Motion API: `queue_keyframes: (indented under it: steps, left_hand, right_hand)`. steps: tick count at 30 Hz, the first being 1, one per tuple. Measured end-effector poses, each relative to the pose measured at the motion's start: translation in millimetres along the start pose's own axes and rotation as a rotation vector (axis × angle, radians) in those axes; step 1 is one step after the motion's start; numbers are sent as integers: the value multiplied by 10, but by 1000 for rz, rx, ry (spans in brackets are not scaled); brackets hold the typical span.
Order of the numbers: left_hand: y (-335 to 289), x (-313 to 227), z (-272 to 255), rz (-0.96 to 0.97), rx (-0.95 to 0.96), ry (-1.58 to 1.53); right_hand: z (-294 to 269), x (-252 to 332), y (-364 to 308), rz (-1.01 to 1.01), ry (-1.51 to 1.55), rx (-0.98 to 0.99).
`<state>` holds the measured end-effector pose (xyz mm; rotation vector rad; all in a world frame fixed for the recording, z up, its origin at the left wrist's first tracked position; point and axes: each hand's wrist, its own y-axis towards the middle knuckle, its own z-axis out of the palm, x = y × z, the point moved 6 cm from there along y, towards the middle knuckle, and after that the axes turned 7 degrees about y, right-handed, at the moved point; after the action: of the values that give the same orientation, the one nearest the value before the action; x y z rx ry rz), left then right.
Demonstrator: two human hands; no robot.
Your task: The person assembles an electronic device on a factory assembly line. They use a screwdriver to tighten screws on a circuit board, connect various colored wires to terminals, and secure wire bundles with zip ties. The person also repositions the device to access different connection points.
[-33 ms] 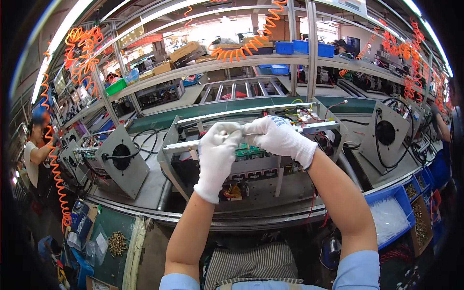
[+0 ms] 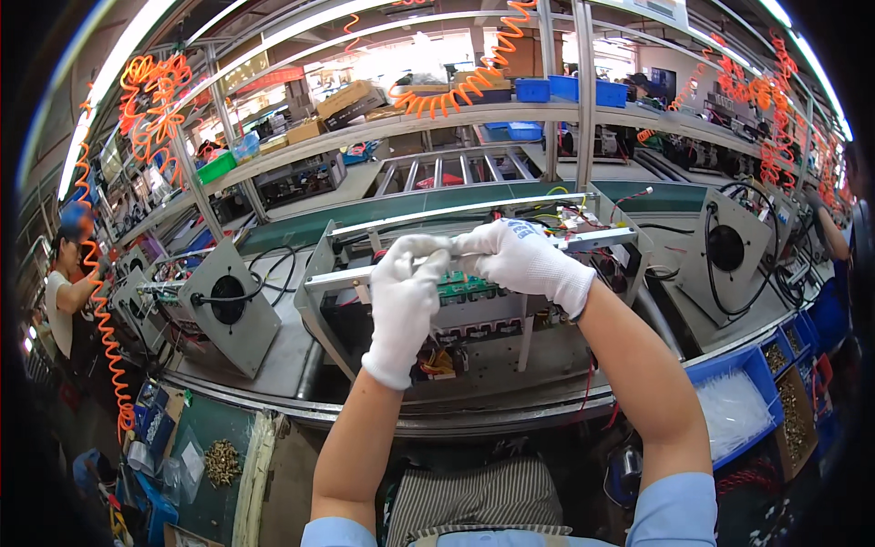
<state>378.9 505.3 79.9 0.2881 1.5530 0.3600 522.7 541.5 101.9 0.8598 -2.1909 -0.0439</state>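
Both my hands wear white gloves and meet over an open grey metal chassis (image 2: 339,273) on the conveyor line. My left hand (image 2: 406,305) reaches up with its fingertips bunched at the chassis's upper metal rail (image 2: 602,240). Coming in from the right, my right hand (image 2: 527,264) has its fingers curled and touching those of the left. Whatever lies between the fingertips is hidden. A green circuit board (image 2: 467,290) shows just below the hands, with wires (image 2: 436,363) lower inside the chassis.
Similar chassis with round fan openings stand at left (image 2: 228,308) and right (image 2: 729,251). A blue bin of clear bags (image 2: 738,406) sits at lower right, and a tray of brass parts (image 2: 219,460) at lower left. Orange coiled hoses (image 2: 456,87) hang overhead. Other people work at far left (image 2: 66,296) and far right (image 2: 834,239).
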Motion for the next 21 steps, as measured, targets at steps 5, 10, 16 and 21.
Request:
queue_keyframes:
  steps: [5,10,16,21]
  left_hand:
    - [-516,216,-45,194,139,401]
    - [-337,353,-32,120,260,514]
    - [-1489,1285,-99,60,465,490]
    - [-2151,1887,-77,-400,727,262]
  right_hand:
    - [24,-37,17,-136,-30,-30]
    - [38,195,-238,-226,-337,-390]
    - [1453,135,-1409,-391,31,-143]
    - [2081,-270,-1802,-75,169,-60]
